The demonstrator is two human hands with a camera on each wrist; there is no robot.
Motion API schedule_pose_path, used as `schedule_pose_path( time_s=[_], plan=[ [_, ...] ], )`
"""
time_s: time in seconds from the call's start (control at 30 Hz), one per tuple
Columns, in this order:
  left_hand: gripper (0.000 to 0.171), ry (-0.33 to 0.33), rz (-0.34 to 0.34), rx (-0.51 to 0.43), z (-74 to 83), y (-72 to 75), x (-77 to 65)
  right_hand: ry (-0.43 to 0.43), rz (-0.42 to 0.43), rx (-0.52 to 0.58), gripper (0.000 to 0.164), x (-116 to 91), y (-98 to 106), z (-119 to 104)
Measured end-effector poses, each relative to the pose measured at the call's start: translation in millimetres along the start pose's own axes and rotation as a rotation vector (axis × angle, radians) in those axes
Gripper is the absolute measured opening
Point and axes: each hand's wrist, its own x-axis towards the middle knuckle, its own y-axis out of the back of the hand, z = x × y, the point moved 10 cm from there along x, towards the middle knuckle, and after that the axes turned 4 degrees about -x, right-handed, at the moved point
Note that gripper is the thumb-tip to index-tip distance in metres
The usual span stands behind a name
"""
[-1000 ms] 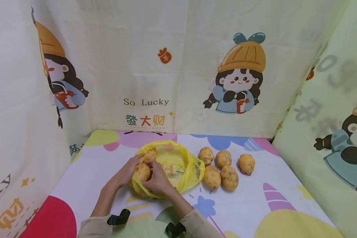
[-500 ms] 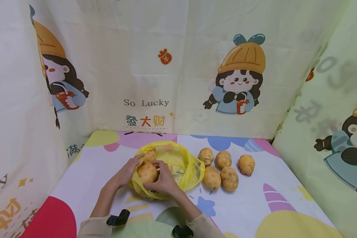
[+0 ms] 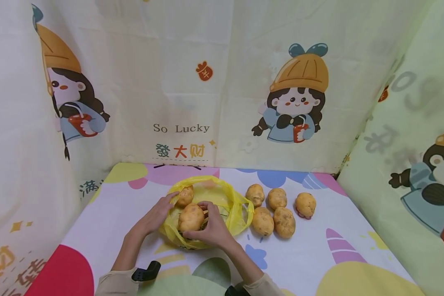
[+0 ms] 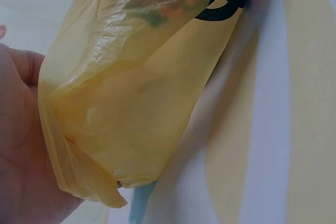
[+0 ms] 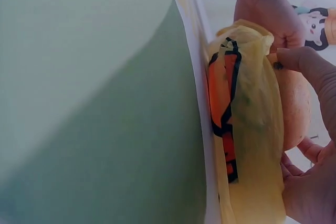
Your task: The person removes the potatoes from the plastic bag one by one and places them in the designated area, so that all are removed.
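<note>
A yellow plastic bag [image 3: 240, 213] lies with its mouth spread wide in the head view. My left hand [image 3: 159, 214] holds its left rim; in the left wrist view the bag film [image 4: 121, 114] covers most of those fingers. Between the thumb and fingers of my right hand [image 3: 213, 228] is a large potato [image 3: 191, 218], raised in the bag's mouth. The right wrist view shows the thumb on this potato [image 5: 295, 106], behind the bag's printed side [image 5: 247, 129]. Another potato [image 3: 185, 196] sits inside the bag near my left fingertips.
Several loose potatoes [image 3: 284, 222] stand grouped right of the bag. One potato [image 3: 305, 204] sits apart farther right, with something dark red under it. A patterned cloth [image 3: 288, 259] covers the table, and printed curtains [image 3: 229, 102] enclose the back and sides.
My right hand has lifted the large potato and moved it rightward, away from the bag's left side. My left hand has stayed at the rim. The loose potatoes have not moved.
</note>
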Motion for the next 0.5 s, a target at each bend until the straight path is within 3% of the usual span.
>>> schedule_pose_path(
  time_s=[0.5],
  plan=[
    [0.058, -0.006, 0.017, 0.007, 2.6, -0.8, 1.6, 0.042, -0.001, 0.007, 0.089, -20.1, 24.2, -5.8]
  ],
)
